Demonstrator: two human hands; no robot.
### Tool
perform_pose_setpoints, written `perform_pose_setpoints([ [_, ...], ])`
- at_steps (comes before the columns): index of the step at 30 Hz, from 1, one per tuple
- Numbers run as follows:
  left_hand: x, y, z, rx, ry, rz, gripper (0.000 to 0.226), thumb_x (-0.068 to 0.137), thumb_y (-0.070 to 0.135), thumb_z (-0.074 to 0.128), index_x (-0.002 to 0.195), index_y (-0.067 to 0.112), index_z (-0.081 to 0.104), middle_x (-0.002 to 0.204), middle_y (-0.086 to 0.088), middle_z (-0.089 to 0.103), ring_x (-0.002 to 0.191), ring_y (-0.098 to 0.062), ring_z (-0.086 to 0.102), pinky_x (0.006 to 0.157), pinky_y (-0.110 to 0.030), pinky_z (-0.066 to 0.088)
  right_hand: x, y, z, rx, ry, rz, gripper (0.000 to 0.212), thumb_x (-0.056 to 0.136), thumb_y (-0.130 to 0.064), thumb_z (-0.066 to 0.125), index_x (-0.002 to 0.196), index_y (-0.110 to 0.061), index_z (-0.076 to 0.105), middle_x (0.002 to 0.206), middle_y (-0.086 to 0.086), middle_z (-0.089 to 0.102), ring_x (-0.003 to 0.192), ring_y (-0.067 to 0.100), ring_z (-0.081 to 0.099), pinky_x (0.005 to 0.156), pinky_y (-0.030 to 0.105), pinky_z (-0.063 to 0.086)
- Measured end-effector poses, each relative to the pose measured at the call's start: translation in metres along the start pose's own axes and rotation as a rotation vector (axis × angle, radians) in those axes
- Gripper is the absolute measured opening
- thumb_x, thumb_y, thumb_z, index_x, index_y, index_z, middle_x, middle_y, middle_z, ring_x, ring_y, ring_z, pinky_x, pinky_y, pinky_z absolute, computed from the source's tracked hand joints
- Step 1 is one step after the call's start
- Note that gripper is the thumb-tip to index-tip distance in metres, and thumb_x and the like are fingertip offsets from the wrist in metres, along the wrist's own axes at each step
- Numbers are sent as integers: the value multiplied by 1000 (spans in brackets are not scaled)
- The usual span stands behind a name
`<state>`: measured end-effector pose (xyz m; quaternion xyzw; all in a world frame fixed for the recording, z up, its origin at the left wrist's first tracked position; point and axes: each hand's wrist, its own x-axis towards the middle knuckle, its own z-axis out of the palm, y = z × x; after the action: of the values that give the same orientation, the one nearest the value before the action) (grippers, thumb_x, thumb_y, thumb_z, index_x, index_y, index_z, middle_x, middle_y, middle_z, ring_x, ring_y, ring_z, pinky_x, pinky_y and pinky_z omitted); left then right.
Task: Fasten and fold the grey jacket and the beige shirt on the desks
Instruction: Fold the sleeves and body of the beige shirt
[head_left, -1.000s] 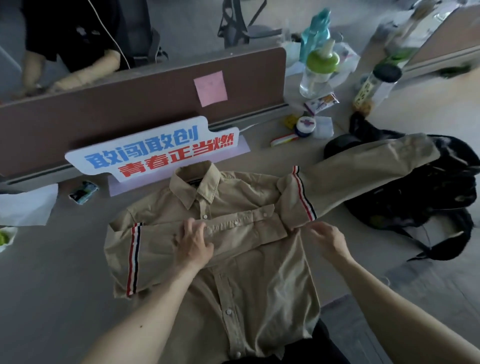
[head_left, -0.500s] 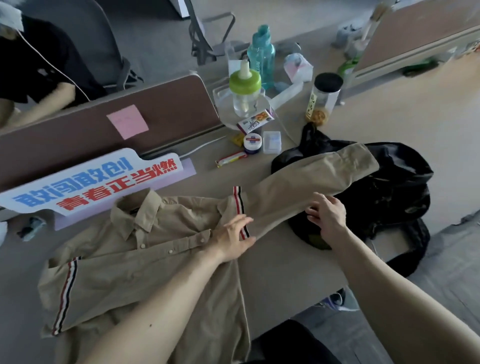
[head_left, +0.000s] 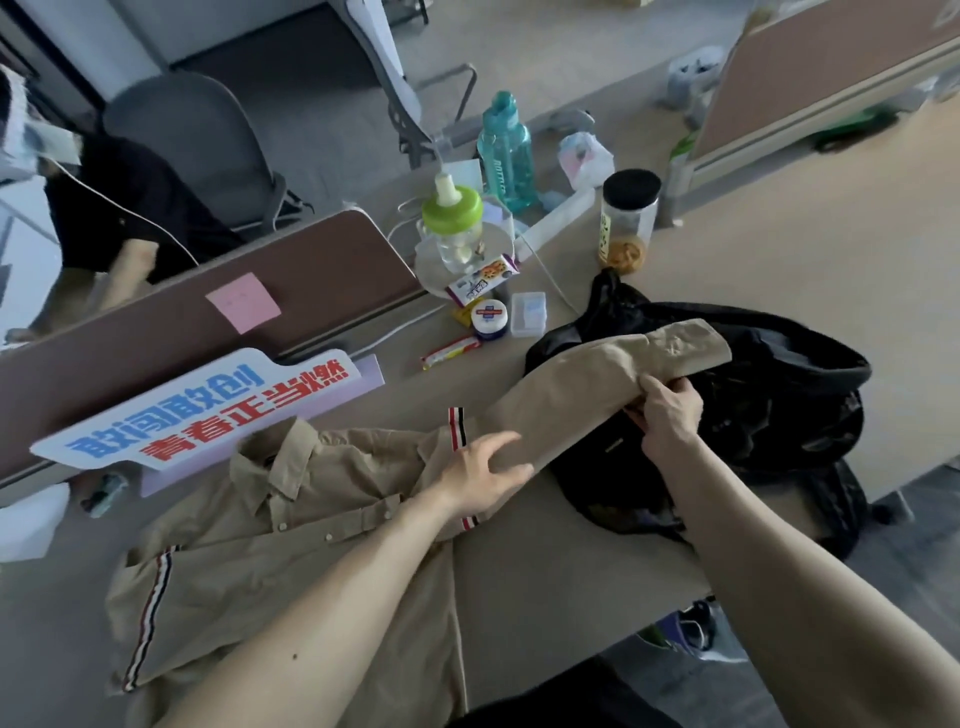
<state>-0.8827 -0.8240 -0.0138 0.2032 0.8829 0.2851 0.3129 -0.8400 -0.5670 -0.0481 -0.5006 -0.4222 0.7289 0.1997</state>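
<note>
The beige shirt (head_left: 291, 540) lies buttoned and front-up on the desk (head_left: 561, 571), with one striped sleeve folded across its chest. Its other sleeve (head_left: 582, 384) stretches right, over a dark bag. My left hand (head_left: 483, 473) presses flat on that sleeve near the striped shoulder seam. My right hand (head_left: 667, 415) grips the sleeve near the cuff, fingers curled round the cloth. A dark crumpled garment or bag (head_left: 769, 405) lies at the right under the sleeve; whether it is the grey jacket I cannot tell.
A brown partition (head_left: 182, 332) with a pink note and a blue-and-red sign (head_left: 202, 415) backs the desk. Behind stand a green-capped bottle (head_left: 452, 228), a teal bottle (head_left: 506, 150), a black-lidded jar (head_left: 626, 223) and small packets. Another person sits beyond the partition.
My left hand slid right from the shirt's chest to the shoulder seam. My right hand moved out along the sleeve toward the cuff and gripped it. The view swung right.
</note>
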Motion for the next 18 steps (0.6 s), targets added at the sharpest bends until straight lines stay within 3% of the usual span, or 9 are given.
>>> perform_pose_setpoints([
  [4, 14, 51, -10, -33, -37, 55, 56, 93, 43, 62, 144, 25, 48, 151, 2, 44, 138, -17, 42, 111, -29, 35, 1, 7, -6, -68, 93, 2, 27, 75, -28, 72, 96, -15, 62, 98, 7, 67, 87, 23, 69, 72, 38, 62],
  [7, 22, 75, 3, 90, -83, 135, 49, 94, 38, 63, 140, 23, 53, 154, -1, 41, 140, -18, 39, 111, -27, 31, 3, 10, -21, -43, 152, 68, 53, 76, -28, 72, 124, -14, 55, 117, 11, 60, 95, 21, 65, 62, 35, 60],
  [9, 27, 87, 14, 184, -122, 173, 35, 92, 36, 64, 125, 24, 65, 157, -4, 35, 143, -19, 35, 111, -26, 26, 2, 11, -31, -66, 144, 99, 63, 75, -26, 72, 133, -15, 49, 125, 17, 57, 102, 24, 63, 58, 33, 58],
  [11, 35, 98, 26, 268, -212, 161, 27, 90, 40, 65, 113, 28, 71, 162, -1, 22, 147, -20, 27, 117, -35, 22, -4, 9, -40, -96, 111, 89, 57, 78, -23, 70, 130, -16, 49, 121, 17, 58, 100, 25, 64, 59, 33, 58],
  [14, 48, 115, 48, 527, -298, 182, 40, 91, 44, 62, 130, 35, 60, 166, 0, 6, 151, -20, 12, 117, -54, 18, -24, 4, -55, -87, -4, 87, 32, 89, -16, 63, 119, -10, 55, 102, 13, 62, 82, 21, 64, 68, 35, 59],
  [16, 59, 122, 61, 648, -275, 183, 53, 92, 41, 61, 143, 35, 46, 166, -3, 4, 152, -22, 11, 115, -53, 21, -36, 3, -66, -91, -62, 90, 23, 91, -14, 60, 114, -9, 59, 93, 10, 63, 79, 21, 64, 72, 36, 59],
  [18, 70, 124, 74, 672, -180, 180, 59, 91, 37, 63, 145, 31, 41, 162, -5, 15, 146, -29, 25, 112, -48, 30, -46, 4, -79, -127, -83, 90, 19, 91, -15, 59, 109, -11, 62, 90, 9, 64, 75, 20, 63, 70, 35, 58],
])
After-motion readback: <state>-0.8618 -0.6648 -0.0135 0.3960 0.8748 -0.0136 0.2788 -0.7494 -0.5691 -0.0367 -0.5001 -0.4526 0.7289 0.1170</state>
